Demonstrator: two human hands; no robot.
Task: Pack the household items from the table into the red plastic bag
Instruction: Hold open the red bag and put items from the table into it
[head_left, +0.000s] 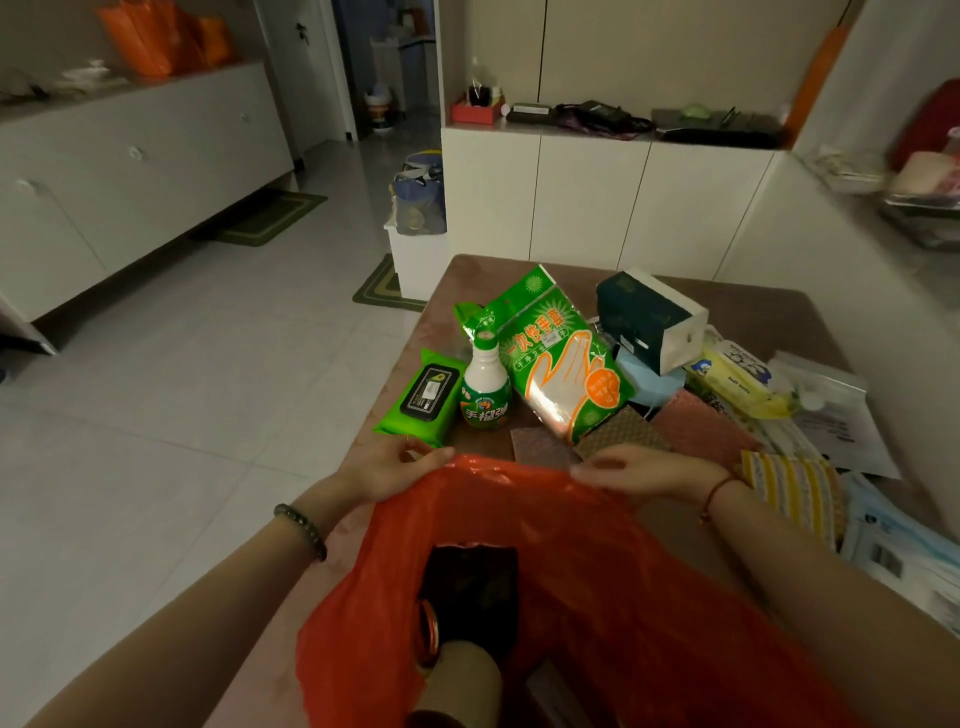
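Observation:
The red plastic bag (597, 582) lies open in front of me on the brown table (769, 306). My left hand (387, 465) grips the far left part of its rim. My right hand (641, 470) pinches the far right part of the rim. Inside the bag I see a dark packet (475, 582) and a tan roll (462, 675). Just beyond the bag stand a green wet-wipes pack (423, 397), a white bottle with a green label (485, 389) and a green pack of disposable gloves (563, 358).
Further right on the table lie a dark tissue box (649, 317), a yellow wipes pack (737, 382), scouring pads (623, 431), a striped cloth (795, 491) and paper packets (836, 410). White cabinets (587, 202) stand behind the table; tiled floor (182, 374) spreads to the left.

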